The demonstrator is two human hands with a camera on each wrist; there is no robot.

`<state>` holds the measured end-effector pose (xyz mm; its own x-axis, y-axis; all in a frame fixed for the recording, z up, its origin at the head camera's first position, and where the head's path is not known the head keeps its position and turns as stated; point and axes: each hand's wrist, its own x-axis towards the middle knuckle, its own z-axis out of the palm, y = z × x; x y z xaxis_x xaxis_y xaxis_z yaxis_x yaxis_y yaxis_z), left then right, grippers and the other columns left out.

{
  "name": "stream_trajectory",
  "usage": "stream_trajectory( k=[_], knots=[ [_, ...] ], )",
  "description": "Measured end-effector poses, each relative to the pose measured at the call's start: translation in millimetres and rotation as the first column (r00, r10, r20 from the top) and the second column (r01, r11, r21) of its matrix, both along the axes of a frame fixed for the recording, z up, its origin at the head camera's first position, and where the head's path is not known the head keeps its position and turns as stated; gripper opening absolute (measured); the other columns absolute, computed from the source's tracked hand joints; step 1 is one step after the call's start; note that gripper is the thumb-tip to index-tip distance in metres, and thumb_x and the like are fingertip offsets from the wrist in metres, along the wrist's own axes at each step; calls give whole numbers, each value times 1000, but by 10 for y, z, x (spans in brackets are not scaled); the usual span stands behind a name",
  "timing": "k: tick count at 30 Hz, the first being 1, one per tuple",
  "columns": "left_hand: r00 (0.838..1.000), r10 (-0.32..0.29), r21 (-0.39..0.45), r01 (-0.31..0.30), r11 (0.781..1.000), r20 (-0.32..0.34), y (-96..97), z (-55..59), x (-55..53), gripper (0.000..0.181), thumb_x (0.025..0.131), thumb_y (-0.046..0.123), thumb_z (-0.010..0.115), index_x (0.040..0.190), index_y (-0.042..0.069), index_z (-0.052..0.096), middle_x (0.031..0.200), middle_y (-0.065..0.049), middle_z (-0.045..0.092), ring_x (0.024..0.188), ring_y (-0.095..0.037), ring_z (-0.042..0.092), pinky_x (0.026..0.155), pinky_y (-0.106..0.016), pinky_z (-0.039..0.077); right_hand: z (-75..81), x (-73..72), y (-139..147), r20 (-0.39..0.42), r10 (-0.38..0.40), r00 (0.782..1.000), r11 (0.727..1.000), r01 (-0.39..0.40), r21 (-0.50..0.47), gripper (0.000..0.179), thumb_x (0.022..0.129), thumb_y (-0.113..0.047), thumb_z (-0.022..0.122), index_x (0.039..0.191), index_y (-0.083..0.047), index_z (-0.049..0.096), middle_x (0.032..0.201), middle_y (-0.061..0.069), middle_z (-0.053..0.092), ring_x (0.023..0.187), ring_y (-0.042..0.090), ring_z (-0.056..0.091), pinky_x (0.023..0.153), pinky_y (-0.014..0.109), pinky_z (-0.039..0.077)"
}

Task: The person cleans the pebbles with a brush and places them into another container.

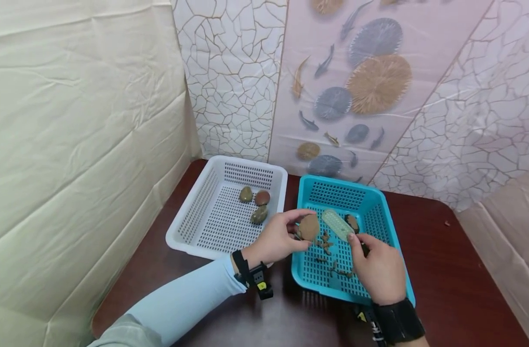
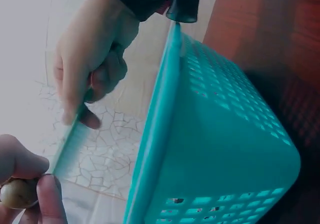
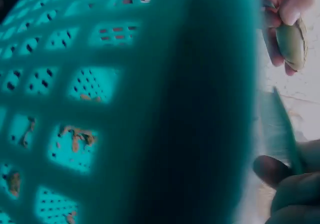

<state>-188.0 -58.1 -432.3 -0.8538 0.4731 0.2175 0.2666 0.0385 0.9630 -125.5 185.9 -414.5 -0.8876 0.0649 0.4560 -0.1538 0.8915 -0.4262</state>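
Over the blue basket (image 1: 338,193), my left hand (image 1: 279,236) grips a rounded stone (image 1: 309,227) between thumb and fingers. One face of the stone is coated in a matte tan, mud-like layer; its smooth olive side shows in the right wrist view (image 3: 291,44). My right hand (image 1: 381,270) grasps a pale green scrub brush (image 1: 336,224) by its handle end. In the left wrist view the brush (image 2: 67,146) has its bristles turned away from the left hand, and its tip is close to the stone. Whether the two touch cannot be made out.
Brown crumbs (image 1: 325,243) lie scattered on the blue basket's floor, with a dark, partly tan-coated stone (image 1: 352,222) near its far right. To the left, a white basket (image 1: 221,212) holds an olive stone (image 1: 245,194), a reddish stone (image 1: 262,197) and a mottled stone (image 1: 259,215).
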Motion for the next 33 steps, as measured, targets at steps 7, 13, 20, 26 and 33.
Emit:
stream_trajectory(
  k=[7, 13, 20, 26, 33],
  knots=[
    [1000, 12, -44, -13, 999, -11, 43, -31, 11, 68, 91, -2, 84, 154, 10, 63, 126, -3, 71, 88, -13, 64, 71, -23, 56, 43, 22, -54, -72, 105, 992, 991, -110, -69, 21, 110, -22, 71, 105, -6, 82, 59, -6, 42, 50, 12, 36, 47, 34, 27],
    [999, 25, -45, -26, 999, -27, 50, -58, 11, 69, 90, -5, 83, 154, 13, 64, 119, -1, 71, 81, -10, 63, 69, -23, 56, 49, 35, 23, 60, 34, 998, 999, -34, 3, 29, 111, -28, 69, 113, -2, 83, 57, -4, 44, 51, 17, 40, 46, 36, 29],
    [983, 71, -124, -92, 988, -167, 56, -48, 15, 71, 91, -5, 82, 156, 16, 63, 116, -3, 72, 78, -11, 63, 67, -23, 56, 51, 52, -22, -47, 94, 994, 994, -96, -54, 21, 111, -24, 71, 104, -7, 83, 57, -7, 41, 50, 13, 36, 46, 34, 26],
    [973, 117, -128, -144, 981, -199, 58, -59, 7, 70, 91, -4, 83, 155, 18, 64, 130, -5, 72, 85, -9, 68, 71, -26, 61, 68, 46, 2, 59, 52, 997, 999, -52, -2, 29, 112, -28, 69, 113, -2, 83, 57, -5, 43, 51, 16, 40, 47, 35, 28],
    [973, 120, -142, -150, 979, -199, 70, -63, 9, 71, 90, -4, 84, 154, 18, 65, 120, -2, 76, 78, -8, 67, 68, -25, 59, 78, 64, 7, -37, 86, 996, 995, -88, -43, 22, 110, -23, 71, 108, -6, 83, 56, -7, 44, 49, 13, 38, 45, 34, 27]
  ],
)
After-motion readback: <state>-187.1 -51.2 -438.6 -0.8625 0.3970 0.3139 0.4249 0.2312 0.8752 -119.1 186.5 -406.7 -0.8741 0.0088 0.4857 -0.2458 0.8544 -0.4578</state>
